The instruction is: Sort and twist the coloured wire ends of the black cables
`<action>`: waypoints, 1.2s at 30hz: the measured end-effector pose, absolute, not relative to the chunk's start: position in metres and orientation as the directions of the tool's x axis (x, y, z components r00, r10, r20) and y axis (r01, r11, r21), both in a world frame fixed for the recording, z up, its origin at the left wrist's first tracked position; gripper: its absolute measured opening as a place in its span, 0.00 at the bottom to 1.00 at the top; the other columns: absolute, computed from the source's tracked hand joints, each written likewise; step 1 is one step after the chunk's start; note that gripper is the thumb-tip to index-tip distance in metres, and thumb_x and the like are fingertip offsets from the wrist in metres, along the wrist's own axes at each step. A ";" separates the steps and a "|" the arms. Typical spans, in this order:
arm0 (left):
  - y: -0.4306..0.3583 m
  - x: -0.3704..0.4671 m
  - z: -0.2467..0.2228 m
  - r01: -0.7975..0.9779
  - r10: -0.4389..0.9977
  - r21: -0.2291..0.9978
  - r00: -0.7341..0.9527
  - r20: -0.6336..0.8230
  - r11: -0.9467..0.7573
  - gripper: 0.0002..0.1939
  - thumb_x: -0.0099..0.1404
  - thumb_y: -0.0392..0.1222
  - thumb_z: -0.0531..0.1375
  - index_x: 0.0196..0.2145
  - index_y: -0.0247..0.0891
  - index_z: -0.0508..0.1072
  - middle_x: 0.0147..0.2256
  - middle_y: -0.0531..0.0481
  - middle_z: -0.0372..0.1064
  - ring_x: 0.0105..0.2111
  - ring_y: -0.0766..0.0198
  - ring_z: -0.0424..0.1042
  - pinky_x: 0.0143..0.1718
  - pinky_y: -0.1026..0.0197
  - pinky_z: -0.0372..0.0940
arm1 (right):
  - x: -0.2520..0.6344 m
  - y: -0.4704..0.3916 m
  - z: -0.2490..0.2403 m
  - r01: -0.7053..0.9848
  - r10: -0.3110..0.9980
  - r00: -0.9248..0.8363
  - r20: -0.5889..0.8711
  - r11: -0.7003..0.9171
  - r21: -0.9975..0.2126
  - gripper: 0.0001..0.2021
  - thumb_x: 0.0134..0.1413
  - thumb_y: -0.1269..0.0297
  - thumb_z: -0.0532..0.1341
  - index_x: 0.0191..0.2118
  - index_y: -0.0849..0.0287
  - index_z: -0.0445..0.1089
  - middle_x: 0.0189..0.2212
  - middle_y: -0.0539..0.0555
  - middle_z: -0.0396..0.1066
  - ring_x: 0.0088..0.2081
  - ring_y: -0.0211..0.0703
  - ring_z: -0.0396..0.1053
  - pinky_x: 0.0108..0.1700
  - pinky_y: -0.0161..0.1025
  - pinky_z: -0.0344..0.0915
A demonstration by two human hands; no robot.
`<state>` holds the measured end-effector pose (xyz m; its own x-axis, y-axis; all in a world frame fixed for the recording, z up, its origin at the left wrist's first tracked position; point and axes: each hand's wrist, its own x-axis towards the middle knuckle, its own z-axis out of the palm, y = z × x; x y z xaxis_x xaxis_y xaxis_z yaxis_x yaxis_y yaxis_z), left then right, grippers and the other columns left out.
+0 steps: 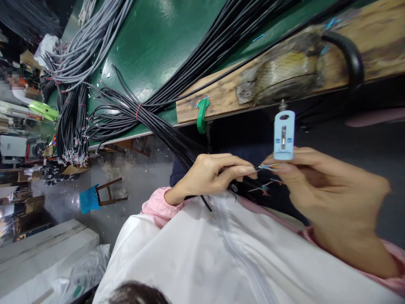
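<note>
My left hand (221,171) is closed in a pinch on a black cable near its stripped end. Thin coloured wires (268,167), blue and yellow among them, stick out of that end. Thumb and fingers of my right hand (329,190) are pressed together on these wires. Just above the right fingertips hangs a light-blue plastic piece (284,145) with a slotted metal insert, on a metal shaft from a tape-wrapped tool (284,71). It hides part of the right fingers. More black cables (171,137) run under my left hand, some with bared wire ends near my lap.
The tape-wrapped tool lies on a wooden board (218,93) at the green table's (158,38) edge. A green clamp-like piece (202,115) sits on that board. Grey cables (91,46) and tied black cables cover the table's left. A blue-seated stool (90,199) stands on the floor.
</note>
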<state>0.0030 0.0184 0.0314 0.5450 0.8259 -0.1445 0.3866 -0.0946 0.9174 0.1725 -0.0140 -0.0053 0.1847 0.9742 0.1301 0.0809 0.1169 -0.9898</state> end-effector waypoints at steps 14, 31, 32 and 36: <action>-0.016 0.028 0.015 0.521 0.905 0.749 0.337 0.260 -0.410 0.25 0.75 0.51 0.49 0.36 0.34 0.81 0.32 0.43 0.77 0.28 0.67 0.72 0.32 0.65 0.69 | 0.168 -0.023 0.010 0.197 0.930 0.219 0.294 0.253 -0.947 0.11 0.63 0.56 0.61 0.29 0.51 0.70 0.24 0.52 0.72 0.26 0.41 0.70 0.27 0.39 0.66; -0.007 0.012 0.033 0.350 0.940 0.926 0.340 0.010 -0.137 0.32 0.71 0.64 0.49 0.29 0.35 0.77 0.27 0.48 0.73 0.26 0.69 0.72 0.33 0.66 0.70 | 0.157 -0.027 0.021 0.107 0.970 0.170 0.176 0.159 -0.981 0.06 0.57 0.63 0.64 0.29 0.49 0.73 0.25 0.51 0.75 0.27 0.44 0.73 0.29 0.42 0.69; -0.006 0.011 0.033 0.370 0.930 0.916 0.369 0.006 -0.152 0.31 0.71 0.64 0.50 0.30 0.35 0.78 0.28 0.48 0.74 0.27 0.69 0.73 0.33 0.66 0.70 | 0.159 -0.027 0.023 0.125 0.970 0.153 0.188 0.170 -0.978 0.06 0.58 0.64 0.63 0.29 0.49 0.72 0.25 0.51 0.75 0.27 0.44 0.72 0.29 0.42 0.69; 0.000 0.005 0.031 0.391 0.887 0.878 0.456 0.077 -0.278 0.27 0.70 0.59 0.56 0.33 0.31 0.80 0.28 0.48 0.74 0.26 0.72 0.73 0.31 0.69 0.69 | 0.171 -0.026 0.024 0.268 0.967 0.032 0.252 0.234 -0.935 0.05 0.58 0.65 0.63 0.31 0.48 0.72 0.27 0.50 0.75 0.28 0.43 0.72 0.31 0.42 0.69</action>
<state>0.0047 -0.0004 0.0309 0.4562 0.8865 0.0773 0.3909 -0.2777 0.8776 0.1711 -0.0262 0.0245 0.0322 0.9673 0.2517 0.2678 0.2343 -0.9345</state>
